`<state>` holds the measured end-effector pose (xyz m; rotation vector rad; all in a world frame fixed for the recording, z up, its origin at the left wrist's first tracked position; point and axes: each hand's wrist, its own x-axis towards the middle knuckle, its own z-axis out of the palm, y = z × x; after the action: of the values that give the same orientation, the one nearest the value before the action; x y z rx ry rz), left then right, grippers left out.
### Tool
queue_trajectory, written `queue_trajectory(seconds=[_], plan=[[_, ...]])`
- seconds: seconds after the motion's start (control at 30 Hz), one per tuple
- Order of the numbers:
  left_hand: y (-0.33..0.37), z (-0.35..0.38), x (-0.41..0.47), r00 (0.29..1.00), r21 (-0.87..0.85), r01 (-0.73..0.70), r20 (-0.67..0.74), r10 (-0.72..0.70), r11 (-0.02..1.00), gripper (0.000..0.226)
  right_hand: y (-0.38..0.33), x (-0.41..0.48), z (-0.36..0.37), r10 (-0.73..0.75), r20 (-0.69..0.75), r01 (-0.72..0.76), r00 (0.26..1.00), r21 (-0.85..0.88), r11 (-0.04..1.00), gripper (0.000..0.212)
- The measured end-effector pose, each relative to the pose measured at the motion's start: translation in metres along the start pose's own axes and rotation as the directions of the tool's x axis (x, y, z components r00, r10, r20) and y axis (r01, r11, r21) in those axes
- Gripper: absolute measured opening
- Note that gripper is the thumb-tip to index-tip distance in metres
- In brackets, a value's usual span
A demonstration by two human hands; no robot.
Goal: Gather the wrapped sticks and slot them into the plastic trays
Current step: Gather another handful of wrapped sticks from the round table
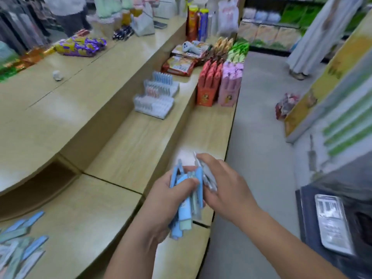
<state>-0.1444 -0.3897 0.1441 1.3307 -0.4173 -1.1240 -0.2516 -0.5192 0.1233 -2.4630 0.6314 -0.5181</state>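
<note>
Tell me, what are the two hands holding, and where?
The left hand grips a bundle of blue wrapped sticks around its middle; the right hand grips a few grey sticks, also about mid-length.

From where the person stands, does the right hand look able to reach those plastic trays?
Probably not. The right hand, gripping grey sticks, is well short of the trays farther along the shelf. Nothing blocks the way, so stepping forward should do.

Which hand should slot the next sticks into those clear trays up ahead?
Probably the right hand: it pinches only a few sticks, easy to place in the trays. The left hand is full, its grip wrapped round the blue bundle.
</note>
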Motion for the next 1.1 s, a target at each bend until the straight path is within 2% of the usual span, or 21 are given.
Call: queue_trajectory(seconds=[0.17,0.3,0.4,0.5,0.73,0.9,0.97,1.03,1.07,1.1], plan=[[0.015,0.044,0.049,0.997,0.039,0.033,0.069,-0.036,0.999,0.035,0.052,0.025,-0.036,0.033,0.007,-0.033,0.999,-0.013,0.999,0.057],[0.028,0.051,0.095,0.998,0.032,0.03,0.053,-0.031,0.999,0.029,0.081,0.067,-0.039,0.009,-0.006,-0.009,1.0,-0.01,1.0,0.057],[0.035,0.041,0.136,1.0,-0.004,0.024,0.005,-0.024,1.0,0.025,0.1,0.11,-0.027,-0.024,0.027,0.025,0.999,-0.001,1.0,0.057],[0.043,0.022,0.183,0.999,-0.058,0.017,-0.047,-0.02,0.998,0.032,0.118,0.165,-0.008,-0.066,0.068,0.064,0.995,0.034,0.997,0.057],[0.071,-0.042,0.272,0.969,-0.215,-0.001,-0.243,-0.052,0.977,0.038,0.129,0.297,0.042,-0.2,0.25,0.173,0.947,0.124,0.977,0.058],[0.068,-0.088,0.271,0.887,-0.325,-0.059,-0.451,-0.1,0.944,0.035,0.104,0.348,0.096,-0.361,0.413,0.29,0.836,0.225,0.93,0.065],[0.063,-0.103,0.265,0.822,-0.345,-0.092,-0.555,-0.124,0.934,0.037,0.092,0.361,0.123,-0.423,0.475,0.317,0.772,0.29,0.903,0.067],[0.053,-0.122,0.261,0.727,-0.368,-0.128,-0.667,-0.165,0.921,0.035,0.081,0.371,0.156,-0.493,0.576,0.355,0.652,0.343,0.87,0.067],[0.051,-0.13,0.261,0.701,-0.372,-0.13,-0.69,-0.18,0.919,0.032,0.079,0.377,0.168,-0.503,0.608,0.366,0.615,0.345,0.864,0.069],[0.05,-0.136,0.263,0.691,-0.366,-0.119,-0.698,-0.188,0.923,0.03,0.077,0.382,0.177,-0.502,0.613,0.378,0.61,0.332,0.864,0.07]])
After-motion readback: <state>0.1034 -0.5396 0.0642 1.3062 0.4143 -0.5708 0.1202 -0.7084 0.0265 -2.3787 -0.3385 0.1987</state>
